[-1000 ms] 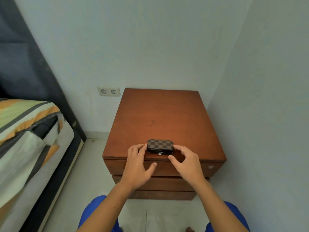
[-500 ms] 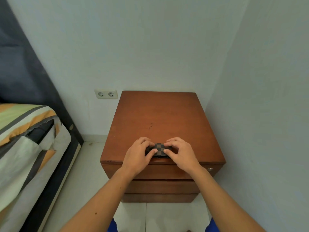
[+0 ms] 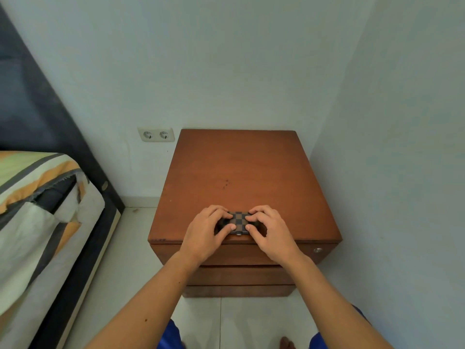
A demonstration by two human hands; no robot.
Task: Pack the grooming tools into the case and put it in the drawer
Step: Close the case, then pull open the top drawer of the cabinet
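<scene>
A small checkered case (image 3: 238, 221) is seen lying flat on top of a brown wooden nightstand (image 3: 239, 172), close to its front edge and roughly midway along it. Its long axis is laid left to right, parallel to that front edge, with its ends pointed toward the two hands and a small metal clasp turned toward the person on the near side. The case is shut. It is gripped at its left end by the left hand (image 3: 205, 233), whose fingers are curled over the top while the thumb is pressed against the near side. The right end is gripped in the same way by the right hand (image 3: 273, 231), fingers bent over the top and thumb set at the near edge. Neither hand is spread flat; both are half closed around the case, and only the middle of the checkered top is left uncovered between them. The drawers (image 3: 239, 254) below the top are closed, and a small round lock is seen at the right end of the uppermost one. No brand name, label or readable writing can be made out on the case or the nightstand
</scene>
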